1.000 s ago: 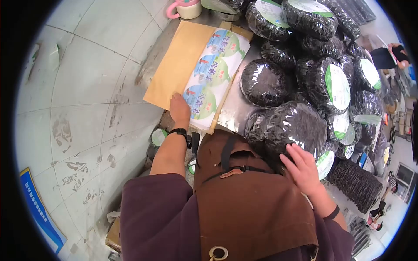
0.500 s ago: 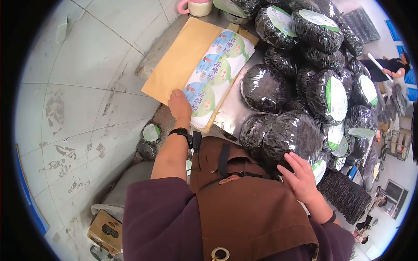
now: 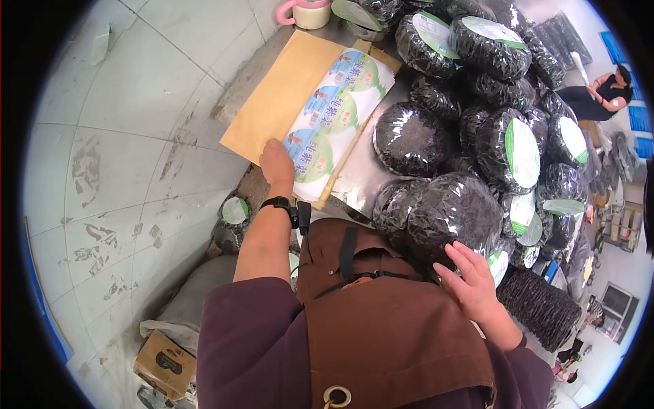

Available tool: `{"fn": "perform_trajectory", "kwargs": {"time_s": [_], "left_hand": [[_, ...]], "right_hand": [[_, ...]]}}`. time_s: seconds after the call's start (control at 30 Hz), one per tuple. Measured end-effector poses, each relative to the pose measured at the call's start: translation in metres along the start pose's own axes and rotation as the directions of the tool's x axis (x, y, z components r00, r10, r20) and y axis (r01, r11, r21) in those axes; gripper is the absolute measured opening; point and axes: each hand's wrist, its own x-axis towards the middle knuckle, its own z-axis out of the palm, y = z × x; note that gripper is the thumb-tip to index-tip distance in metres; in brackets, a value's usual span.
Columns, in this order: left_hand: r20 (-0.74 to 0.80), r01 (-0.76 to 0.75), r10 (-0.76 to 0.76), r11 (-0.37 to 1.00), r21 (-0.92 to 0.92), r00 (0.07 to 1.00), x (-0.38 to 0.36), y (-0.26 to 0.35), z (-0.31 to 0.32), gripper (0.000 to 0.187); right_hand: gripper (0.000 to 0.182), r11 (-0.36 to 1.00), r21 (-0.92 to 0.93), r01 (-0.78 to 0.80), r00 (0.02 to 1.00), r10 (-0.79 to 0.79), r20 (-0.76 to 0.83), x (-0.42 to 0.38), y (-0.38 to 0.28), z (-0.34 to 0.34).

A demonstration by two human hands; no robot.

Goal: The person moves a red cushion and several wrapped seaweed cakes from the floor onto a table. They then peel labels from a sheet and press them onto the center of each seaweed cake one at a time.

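Note:
My left hand (image 3: pixel 277 162), fingers curled together, is closed at the lower left edge of a sheet of printed labels (image 3: pixel 332 119); the fingertips are partly hidden. The labels show green, blue and purple print and lie over a tan paper backing (image 3: pixel 279 88). My right hand (image 3: pixel 469 281) is open, its fingers spread and resting against the near side of a large round dark package (image 3: pixel 453 215) in clear wrap. Just beyond it sits another round wrapped package (image 3: pixel 410 138), with no label showing on top.
Many dark wrapped packages, some with a green-and-white label (image 3: pixel 522 150), are heaped at the right. A pink-handled cup (image 3: pixel 311 15) stands at the top. Tiled wall (image 3: pixel 136 82) runs along the left; a cardboard box (image 3: pixel 163 363) is low left. Another person (image 3: pixel 599 95) is at far right.
My hands stay in nearly the same places, and the view has shifted slightly. The person at far right has changed posture, arms now drawn in.

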Motion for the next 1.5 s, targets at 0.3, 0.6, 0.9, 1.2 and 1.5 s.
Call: {"fn": "perform_trajectory", "kwargs": {"time_s": [0.3, 0.6, 0.9, 1.2, 1.5], "left_hand": [[-0.146, -0.167, 0.135, 0.958, -0.233, 0.980, -0.015, 0.015, -0.035, 0.008], [0.319, 0.449, 0.815, 0.081, -0.890, 0.484, -0.095, 0.176, -0.260, 0.010], [0.339, 0.319, 0.770, 0.185, -0.930, 0.540, -0.126, 0.256, -0.197, 0.006], [0.005, -0.559, 0.847, 0.355, -0.749, 0.531, -0.130, 0.267, -0.171, 0.008], [0.062, -0.454, 0.750, 0.461, -0.762, 0.658, -0.125, 0.246, -0.143, 0.049]], "right_hand": [[0.039, 0.998, -0.036, -0.046, 0.996, 0.043, -0.075, -0.012, -0.001, -0.004], [0.072, 0.000, 0.958, -0.285, 0.720, 0.660, 0.215, -0.020, 0.013, -0.014], [0.020, -0.161, 0.947, -0.277, 0.567, 0.769, 0.296, -0.050, 0.042, -0.008], [0.029, -0.104, 0.901, -0.422, 0.500, 0.802, 0.326, -0.056, 0.076, 0.015], [0.068, 0.188, 0.766, -0.615, 0.400, 0.911, 0.097, -0.071, 0.106, 0.043]]}}
